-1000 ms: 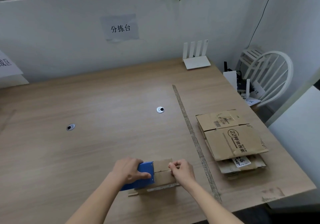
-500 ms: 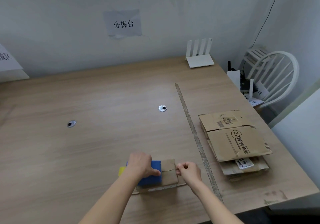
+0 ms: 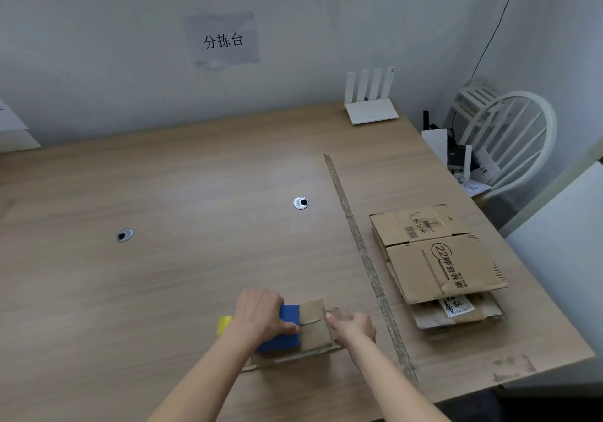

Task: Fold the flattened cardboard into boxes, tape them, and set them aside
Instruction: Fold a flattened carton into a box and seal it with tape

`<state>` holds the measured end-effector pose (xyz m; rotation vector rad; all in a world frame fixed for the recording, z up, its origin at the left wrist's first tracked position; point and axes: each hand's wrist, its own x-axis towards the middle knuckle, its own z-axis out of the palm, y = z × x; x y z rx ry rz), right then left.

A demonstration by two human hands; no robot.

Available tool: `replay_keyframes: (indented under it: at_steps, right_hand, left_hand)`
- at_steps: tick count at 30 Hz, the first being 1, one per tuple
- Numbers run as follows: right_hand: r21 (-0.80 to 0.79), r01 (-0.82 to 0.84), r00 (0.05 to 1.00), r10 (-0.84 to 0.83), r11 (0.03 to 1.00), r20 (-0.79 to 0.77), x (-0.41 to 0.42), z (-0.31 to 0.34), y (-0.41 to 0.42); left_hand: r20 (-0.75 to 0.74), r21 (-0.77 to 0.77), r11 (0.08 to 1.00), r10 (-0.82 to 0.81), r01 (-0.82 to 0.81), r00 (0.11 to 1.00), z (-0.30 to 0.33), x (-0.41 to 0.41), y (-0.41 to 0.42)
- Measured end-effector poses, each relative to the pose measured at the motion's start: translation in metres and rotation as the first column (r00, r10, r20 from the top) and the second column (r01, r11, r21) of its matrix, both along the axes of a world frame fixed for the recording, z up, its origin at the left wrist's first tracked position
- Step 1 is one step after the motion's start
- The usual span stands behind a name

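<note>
A small folded cardboard box (image 3: 314,325) stands on the wooden table (image 3: 163,274) near its front edge. My left hand (image 3: 261,315) grips a blue tape dispenser (image 3: 287,330) with a yellow part (image 3: 224,324) on its left, and it rests on the box's top. My right hand (image 3: 354,327) is at the box's right end, fingers curled, pinching what looks like a strip of clear tape (image 3: 337,314). A stack of flattened cardboard (image 3: 437,265) lies to the right.
A strip (image 3: 362,252) runs down the table between the box and the stack. Two round cable holes (image 3: 300,202) (image 3: 125,235) sit mid-table. A white router (image 3: 370,101) stands at the back. A white chair (image 3: 509,140) is beyond the right edge.
The dispenser has slid left along the box top with my left hand, uncovering more cardboard and the yellow part. My right hand stays at the box's right end.
</note>
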<state>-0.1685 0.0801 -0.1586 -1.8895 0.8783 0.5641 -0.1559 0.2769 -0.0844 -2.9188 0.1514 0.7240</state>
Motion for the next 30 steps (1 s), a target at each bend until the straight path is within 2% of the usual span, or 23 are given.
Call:
replay_keyframes:
  at_steps: [2,5,7,11,15,21,25,27,30]
  right_hand:
    - [-0.002,0.090,0.996,-0.090,0.996,0.015,0.000,0.000,0.000]
    - [-0.115,-0.032,0.981,0.053,0.993,0.186,-0.004,0.005,0.011]
    - [-0.114,-0.095,0.963,0.120,0.989,0.240,-0.008,0.008,0.021]
    - [-0.125,-0.099,0.962,0.127,0.987,0.242,-0.010,0.012,0.022]
    - [-0.197,-0.178,0.948,0.222,0.964,0.228,-0.004,0.010,0.017]
    - [-0.225,-0.210,0.938,0.261,0.951,0.230,-0.003,0.012,0.016]
    - [-0.234,-0.234,0.929,0.288,0.944,0.231,-0.003,0.011,0.016]
    - [-0.241,-0.243,0.922,0.301,0.940,0.242,-0.004,0.009,0.016]
    - [-0.263,-0.252,0.914,0.318,0.931,0.252,-0.004,0.006,0.016]
  left_hand:
    - [0.007,-0.011,1.000,0.011,-0.010,1.000,-0.001,0.000,0.000]
    - [0.019,-0.016,1.000,0.005,-0.005,1.000,0.000,0.001,0.001]
    - [0.030,-0.012,1.000,0.000,0.000,1.000,-0.001,0.002,0.002]
    - [0.027,-0.015,1.000,-0.002,0.002,1.000,-0.002,0.001,0.002]
    - [0.044,-0.032,0.999,0.029,-0.028,0.999,0.000,-0.007,0.008]
    - [-0.024,0.014,0.992,0.128,-0.127,0.992,0.002,-0.034,0.077]
    - [0.006,-0.024,0.975,0.219,-0.219,0.976,-0.007,-0.060,0.106]
    - [0.016,-0.040,0.973,0.227,-0.227,0.974,-0.012,-0.061,0.103]
    - [0.016,0.018,0.979,0.204,-0.205,0.979,-0.024,-0.059,0.100]
